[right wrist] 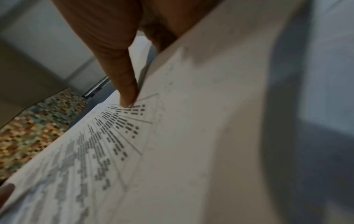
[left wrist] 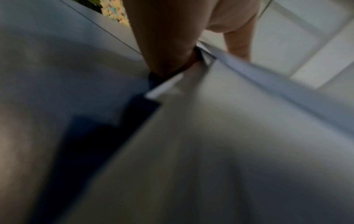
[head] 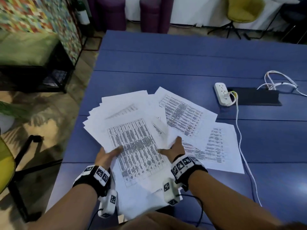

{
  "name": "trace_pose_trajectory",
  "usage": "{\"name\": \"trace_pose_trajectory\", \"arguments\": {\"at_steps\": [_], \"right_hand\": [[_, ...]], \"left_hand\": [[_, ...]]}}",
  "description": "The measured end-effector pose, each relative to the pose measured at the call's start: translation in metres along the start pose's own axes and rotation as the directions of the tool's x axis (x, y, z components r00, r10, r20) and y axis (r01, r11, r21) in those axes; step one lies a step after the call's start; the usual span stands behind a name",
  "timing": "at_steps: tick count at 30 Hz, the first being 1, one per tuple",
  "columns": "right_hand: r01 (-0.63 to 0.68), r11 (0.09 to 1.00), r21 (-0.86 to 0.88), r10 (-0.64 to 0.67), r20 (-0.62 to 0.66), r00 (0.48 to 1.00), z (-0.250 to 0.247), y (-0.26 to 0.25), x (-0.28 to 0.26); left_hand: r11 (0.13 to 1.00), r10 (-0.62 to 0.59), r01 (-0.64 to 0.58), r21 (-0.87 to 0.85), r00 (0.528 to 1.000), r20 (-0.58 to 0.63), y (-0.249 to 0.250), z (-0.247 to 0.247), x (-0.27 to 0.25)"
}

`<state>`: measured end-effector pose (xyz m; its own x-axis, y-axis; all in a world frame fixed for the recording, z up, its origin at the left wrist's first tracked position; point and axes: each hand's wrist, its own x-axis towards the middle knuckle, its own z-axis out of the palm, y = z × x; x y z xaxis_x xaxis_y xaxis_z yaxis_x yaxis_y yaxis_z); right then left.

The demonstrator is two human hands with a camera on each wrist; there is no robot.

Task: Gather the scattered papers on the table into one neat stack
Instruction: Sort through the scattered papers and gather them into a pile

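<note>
**Papers half gathered, far from squared**

Papers (head: 132,123) bunched into a loose fan at the near left of the blue bench (head: 182,60), lifted at the near edge and pinched from both sides. Left hand (head: 106,156) clamped on the fan's left edge, thumb on top; right hand (head: 176,148) clamped on the right edge, thumb pressed to the printed top sheet (right wrist: 114,144). Corners splayed at many angles, none aligned. Loose sheets (head: 216,146) lying flat just right of the fan, partly overlapped, not yet collected. Judged roughly midway: bulk in the grip, stragglers and squaring left to do. Power strip (head: 222,93) and white cable (head: 239,130) beside the far loose sheets, a likely snag when sweeping them in.
</note>
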<state>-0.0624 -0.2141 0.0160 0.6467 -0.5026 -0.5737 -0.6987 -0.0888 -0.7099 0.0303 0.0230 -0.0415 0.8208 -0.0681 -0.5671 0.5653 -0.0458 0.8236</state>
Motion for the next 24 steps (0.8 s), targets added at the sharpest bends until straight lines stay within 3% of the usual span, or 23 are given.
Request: {"name": "trace_pose_trajectory", "arguments": {"at_steps": [3,6,8,10,12,17,20,24], "right_hand": [[0.088,0.995,0.05,-0.08,-0.139,0.987,-0.004,0.004,0.009],[0.092,0.986,-0.14,-0.12,-0.204,0.972,-0.013,0.005,0.023],[0.073,0.935,-0.346,-0.118,-0.111,0.987,-0.016,0.005,0.029],[0.123,0.846,-0.519,-0.109,0.056,0.992,-0.017,0.006,0.034],[0.181,0.768,-0.615,-0.137,0.118,0.983,-0.024,0.001,0.039],[0.047,0.822,-0.568,-0.182,-0.183,0.966,-0.092,-0.023,0.095],[-0.027,0.742,-0.669,-0.169,-0.225,0.96,-0.137,-0.029,0.132],[-0.068,0.611,-0.789,-0.132,-0.187,0.973,-0.166,-0.018,0.158]], "left_hand": [[0.994,0.063,-0.06,0.09,0.997,-0.037,-0.003,0.001,-0.001],[0.998,0.002,0.001,0.055,0.998,-0.059,-0.005,0.002,0.005],[0.999,0.022,-0.019,0.04,0.998,-0.065,-0.005,0.003,0.006],[0.994,0.087,-0.082,0.074,0.993,-0.076,-0.007,0.004,0.005],[0.992,0.092,-0.086,0.094,0.993,-0.067,-0.006,0.004,0.005],[0.985,0.082,-0.072,0.156,0.995,-0.058,-0.009,-0.001,0.009],[0.987,0.08,-0.069,0.142,0.994,-0.074,-0.01,-0.002,0.012],[0.994,0.065,-0.06,0.087,0.997,-0.052,-0.011,-0.002,0.014]]}}
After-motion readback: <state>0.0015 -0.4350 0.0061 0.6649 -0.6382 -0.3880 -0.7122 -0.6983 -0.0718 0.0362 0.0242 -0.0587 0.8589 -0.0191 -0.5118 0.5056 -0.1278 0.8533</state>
